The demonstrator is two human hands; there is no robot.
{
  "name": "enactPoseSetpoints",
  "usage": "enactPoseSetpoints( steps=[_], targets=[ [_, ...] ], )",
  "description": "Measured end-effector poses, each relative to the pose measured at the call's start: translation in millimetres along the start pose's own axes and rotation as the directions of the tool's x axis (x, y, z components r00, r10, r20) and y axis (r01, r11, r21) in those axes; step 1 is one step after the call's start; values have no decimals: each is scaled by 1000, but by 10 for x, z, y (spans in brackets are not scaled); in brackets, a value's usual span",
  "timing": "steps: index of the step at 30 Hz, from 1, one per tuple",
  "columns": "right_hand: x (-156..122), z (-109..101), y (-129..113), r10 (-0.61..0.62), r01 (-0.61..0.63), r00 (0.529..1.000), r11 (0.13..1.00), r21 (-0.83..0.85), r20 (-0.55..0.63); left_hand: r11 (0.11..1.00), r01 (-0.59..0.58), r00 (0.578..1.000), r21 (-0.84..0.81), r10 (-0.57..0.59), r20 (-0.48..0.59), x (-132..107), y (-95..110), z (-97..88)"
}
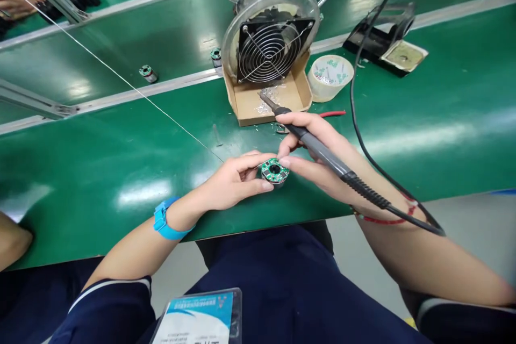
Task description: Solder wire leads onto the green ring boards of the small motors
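Two hands around one small round part (275, 171), near the front edge of the counter (80, 161), before the fan (268, 54); impossible to tell whether resting on the counter or lifted just off. Left hand (226, 177): fingers narrow, pinching the part's left side between thumb and forefinger. Right hand (338, 142): fingers around the soldering iron (326, 156), with the thumb tip at the rim of the green board, seemingly touching.

For good work here, keep the left pinch on the side wall, clear of the board's components, and hold the part still. Rest the right thumb lightly, without pushing. Keep the iron's tip aimed forward, out toward the cardboard tray (253, 119), well apart from the fingers. Mind the cord (352, 99), looping past the right wrist, and avoid any tug on the handle.

Board face up, tilted a little toward the wearer, dark central hole in plain sight. Long axis, judging by the visible side wall, through that hole and close to upright; lower end hidden, true length unclear.
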State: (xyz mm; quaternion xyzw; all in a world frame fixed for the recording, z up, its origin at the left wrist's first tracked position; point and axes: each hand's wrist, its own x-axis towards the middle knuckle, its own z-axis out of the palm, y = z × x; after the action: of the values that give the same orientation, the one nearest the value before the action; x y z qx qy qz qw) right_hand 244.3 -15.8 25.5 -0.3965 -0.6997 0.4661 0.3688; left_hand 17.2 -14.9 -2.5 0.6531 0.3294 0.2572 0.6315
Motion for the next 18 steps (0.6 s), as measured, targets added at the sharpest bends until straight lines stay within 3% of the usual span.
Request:
enactPoseSetpoints(
  steps=[9, 13, 18],
  targets=[
    [27, 42, -36, 11, -9, 1000, 998, -60, 27, 986, -93, 995, 140, 95, -14, -30, 26, 20],
    [39, 130, -29, -46, 43, 999, 995, -87, -28, 975, -125, 988, 185, 138, -63, -46, 29, 57],
    [15, 236, -31, -97, 99, 985, 995, 8, -141, 972, -152, 980, 179, 171, -97, -69, 11, 69]
  ],
)
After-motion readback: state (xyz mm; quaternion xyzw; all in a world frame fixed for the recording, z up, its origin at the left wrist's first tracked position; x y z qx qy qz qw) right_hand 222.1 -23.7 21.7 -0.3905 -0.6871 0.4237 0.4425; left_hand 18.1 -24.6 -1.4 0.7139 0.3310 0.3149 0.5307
